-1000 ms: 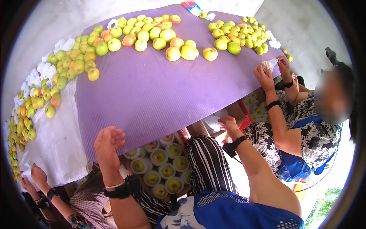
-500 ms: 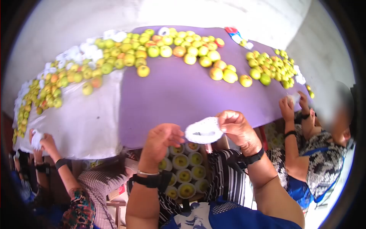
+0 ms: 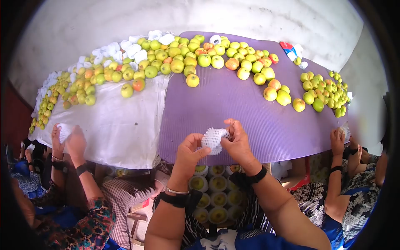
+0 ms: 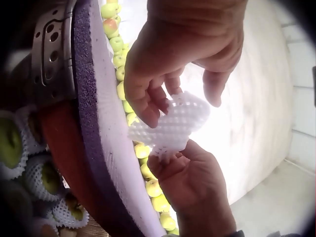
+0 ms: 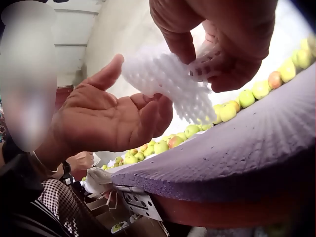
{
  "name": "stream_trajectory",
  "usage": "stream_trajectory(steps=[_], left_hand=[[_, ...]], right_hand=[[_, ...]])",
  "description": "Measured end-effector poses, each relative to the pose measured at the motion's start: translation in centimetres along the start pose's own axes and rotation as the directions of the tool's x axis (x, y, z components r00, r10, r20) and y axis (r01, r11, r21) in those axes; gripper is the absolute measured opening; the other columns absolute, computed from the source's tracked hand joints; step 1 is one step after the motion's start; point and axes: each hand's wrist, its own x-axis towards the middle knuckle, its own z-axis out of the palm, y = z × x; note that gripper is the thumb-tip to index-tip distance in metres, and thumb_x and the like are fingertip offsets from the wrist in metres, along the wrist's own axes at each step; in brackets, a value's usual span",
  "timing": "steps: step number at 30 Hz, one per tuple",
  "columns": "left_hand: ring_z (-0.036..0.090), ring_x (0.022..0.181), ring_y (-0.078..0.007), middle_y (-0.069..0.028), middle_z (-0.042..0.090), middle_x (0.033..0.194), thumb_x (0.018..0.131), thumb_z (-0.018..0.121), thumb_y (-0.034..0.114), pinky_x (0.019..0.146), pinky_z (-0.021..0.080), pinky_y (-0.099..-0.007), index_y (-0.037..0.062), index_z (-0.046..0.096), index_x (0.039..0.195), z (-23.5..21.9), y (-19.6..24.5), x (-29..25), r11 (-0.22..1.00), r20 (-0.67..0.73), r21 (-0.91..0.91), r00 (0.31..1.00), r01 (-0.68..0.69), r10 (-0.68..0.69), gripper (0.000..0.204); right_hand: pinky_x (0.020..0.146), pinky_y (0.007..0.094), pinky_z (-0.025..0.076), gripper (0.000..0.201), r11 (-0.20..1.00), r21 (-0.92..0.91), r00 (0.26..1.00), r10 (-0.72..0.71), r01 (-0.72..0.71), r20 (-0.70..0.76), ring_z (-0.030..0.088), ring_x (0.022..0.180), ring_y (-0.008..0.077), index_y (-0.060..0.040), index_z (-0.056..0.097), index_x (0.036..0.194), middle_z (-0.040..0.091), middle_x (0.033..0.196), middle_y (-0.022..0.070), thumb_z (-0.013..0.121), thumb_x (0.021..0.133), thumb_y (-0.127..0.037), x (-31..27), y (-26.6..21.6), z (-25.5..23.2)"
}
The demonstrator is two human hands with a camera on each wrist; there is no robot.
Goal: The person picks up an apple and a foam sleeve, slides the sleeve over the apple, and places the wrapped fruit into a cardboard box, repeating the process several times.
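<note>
A white foam fruit net (image 3: 214,141) is between my two hands above the front part of the purple mat. My right hand (image 3: 240,146) pinches one end of it between thumb and fingers. On the other end are the curled fingers of my left hand (image 3: 188,157), with its thumb beside the net's edge. In the left wrist view the mesh of the net (image 4: 170,123) bunches between both sets of fingertips. The right wrist view has my left palm (image 5: 106,116) turned up under the net. No apple shows inside it.
Yellow-green apples (image 3: 177,66) line the far side of the purple mat (image 3: 233,112) and white sheet (image 3: 116,121), with loose foam nets (image 3: 133,51) behind. Below the front edge, netted apples (image 3: 218,183) sit in a box. People work at both sides, one hand (image 3: 76,143) close on the left.
My right hand has come up from below the mat's edge with the foam net, and my left hand has joined it there. The head view has turned left.
</note>
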Motion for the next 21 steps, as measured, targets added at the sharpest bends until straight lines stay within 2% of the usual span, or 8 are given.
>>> stream_trajectory(steps=[6,7,11,14,16,17,19,21], left_hand=[[0.042,0.058,-0.0058,0.0004,0.048,0.071,0.072,0.066,-0.002,0.050,0.034,-0.0212,0.0056,0.048,0.078,2.1,-0.7,0.0,0.751,-0.152,0.631,0.918,-0.195,0.366,0.020],[0.038,0.055,-0.0054,0.0007,0.044,0.067,0.072,0.066,-0.002,0.048,0.031,-0.0219,0.0056,0.047,0.075,2.7,-0.6,-0.1,0.598,-0.137,0.766,0.849,-0.236,0.511,0.020],[0.043,0.052,-0.0097,-0.0065,0.046,0.066,0.070,0.070,0.004,0.047,0.034,-0.0251,0.0036,0.047,0.072,4.1,-1.2,-0.4,0.455,0.006,0.816,0.791,-0.357,0.611,0.023],[0.043,0.051,-0.0101,-0.0040,0.049,0.067,0.075,0.069,0.010,0.048,0.036,-0.0247,0.0043,0.047,0.074,4.1,-1.2,-0.4,0.582,0.073,0.722,0.878,-0.373,0.472,0.022],[0.052,0.060,-0.0111,-0.0032,0.057,0.077,0.080,0.065,0.014,0.055,0.042,-0.0228,0.0024,0.053,0.085,3.4,-1.2,0.3,0.992,-0.301,0.124,0.953,0.015,0.023,0.018],[0.052,0.060,-0.0111,-0.0032,0.057,0.077,0.080,0.065,0.014,0.055,0.042,-0.0228,0.0024,0.053,0.085,3.1,-0.8,0.6,0.992,-0.306,0.127,0.952,0.016,0.023,0.018],[0.058,0.073,-0.0144,-0.0064,0.061,0.092,0.084,0.061,0.013,0.066,0.048,-0.0251,-0.0025,0.052,0.101,2.7,0.3,1.0,0.934,-0.137,-0.307,0.963,0.181,-0.232,0.025],[0.059,0.079,-0.0159,-0.0084,0.060,0.097,0.084,0.060,0.009,0.070,0.049,-0.0274,-0.0032,0.051,0.106,2.5,0.1,1.2,0.941,-0.094,-0.309,0.980,0.140,-0.177,0.027]], right_hand=[[0.058,0.0274,0.045,0.022,0.895,-0.439,0.970,-0.173,0.081,-0.174,0.051,0.065,0.0112,-0.0037,0.049,0.086,0.053,0.072,0.0039,0.057,0.068,0.006,0.5,2.3,-1.0],[0.058,0.0274,0.045,0.022,0.895,-0.438,0.969,-0.172,0.078,-0.179,0.051,0.065,0.0112,-0.0037,0.049,0.086,0.053,0.072,0.0039,0.057,0.068,0.006,0.7,3.0,-1.4],[0.058,0.0267,0.044,0.026,0.980,-0.143,0.921,-0.180,0.138,-0.346,0.050,0.066,0.0114,-0.0058,0.048,0.085,0.051,0.073,0.0008,0.050,0.066,0.012,1.8,4.7,-2.6],[0.061,0.0239,0.043,0.031,0.977,0.113,0.927,-0.132,0.182,-0.352,0.049,0.069,0.0106,-0.0069,0.048,0.085,0.049,0.076,-0.0005,0.046,0.065,0.016,1.4,2.7,-2.9],[0.063,0.0225,0.042,0.033,0.955,0.242,0.945,-0.092,0.173,-0.314,0.049,0.072,0.0102,-0.0073,0.048,0.085,0.049,0.078,-0.0010,0.045,0.064,0.018,0.9,1.5,-2.9],[0.065,0.0219,0.042,0.034,0.952,0.221,0.956,-0.157,0.214,-0.247,0.049,0.074,0.0107,-0.0067,0.049,0.084,0.049,0.079,0.0003,0.044,0.063,0.019,0.7,1.3,-2.8],[0.067,0.0213,0.042,0.034,0.946,0.209,0.962,-0.216,0.249,-0.170,0.049,0.076,0.0111,-0.0062,0.049,0.084,0.049,0.080,0.0016,0.044,0.063,0.020,0.4,1.5,-2.7],[0.071,0.0227,0.042,0.030,0.907,-0.031,0.907,-0.421,0.420,-0.022,0.051,0.082,0.0134,-0.0057,0.051,0.081,0.050,0.084,0.0043,0.048,0.062,0.018,0.3,1.7,-2.8]])
